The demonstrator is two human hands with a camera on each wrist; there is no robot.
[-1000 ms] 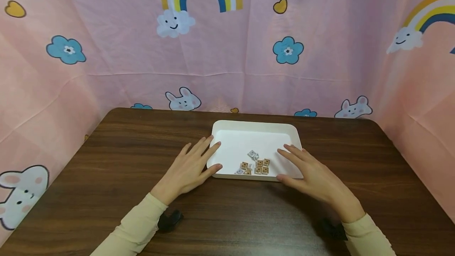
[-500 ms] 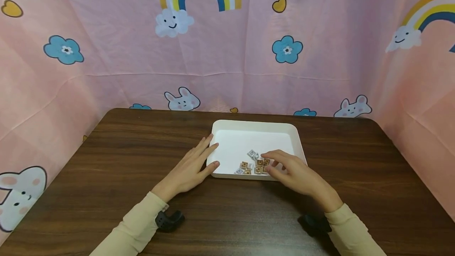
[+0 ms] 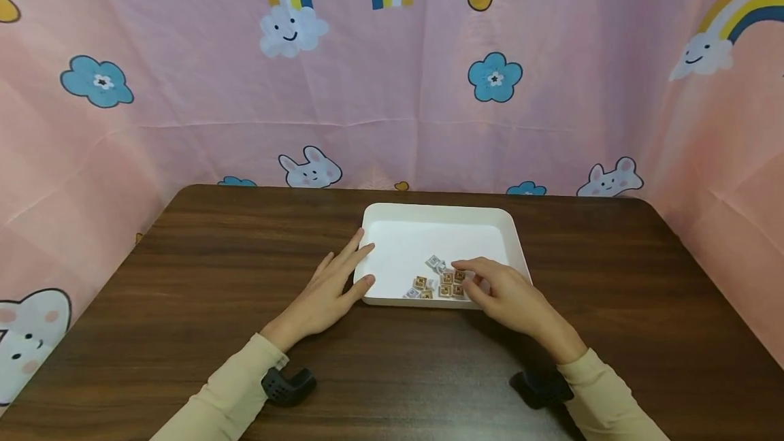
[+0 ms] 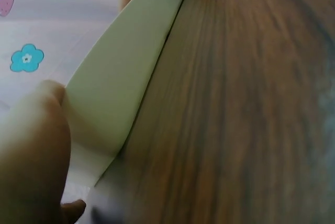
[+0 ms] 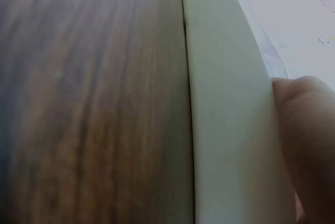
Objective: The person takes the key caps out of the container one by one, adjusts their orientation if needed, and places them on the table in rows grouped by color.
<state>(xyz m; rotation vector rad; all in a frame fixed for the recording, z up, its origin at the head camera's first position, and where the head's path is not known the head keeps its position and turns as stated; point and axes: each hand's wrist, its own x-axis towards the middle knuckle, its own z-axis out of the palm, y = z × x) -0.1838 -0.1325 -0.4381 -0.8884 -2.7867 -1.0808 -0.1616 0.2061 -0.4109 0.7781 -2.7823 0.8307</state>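
Observation:
A shallow white tray [image 3: 437, 214] sits on the table. Near its front wall lies a loose cluster of several small square keycap-like pieces, some brown-gold [image 3: 446, 290], others white [image 3: 433, 261]. My left hand [image 3: 322, 306] rests at the tray's left side, fingers spread, tips at the rim; the left wrist view has its thumb [image 4: 36, 145] beside the tray wall [image 4: 115, 77]. Over the front right part of the tray, my right hand [image 3: 517, 299] has its index finger and thumb bent, with a gap between them, right beside the rightmost brown-gold piece [image 3: 459, 276]. Its fingertips are partly hidden.
A dark wood-grain table [image 3: 392, 373] surrounds the tray. Behind it hangs a pink printed curtain [image 3: 380, 87], which also closes off both sides. Black wrist devices [image 3: 288, 386] stick out below both sleeves.
My right hand has moved left and inward over the tray, its spread fingers now bent toward the brown-gold pieces. The left hand stays almost in place. The head view has shifted slightly.

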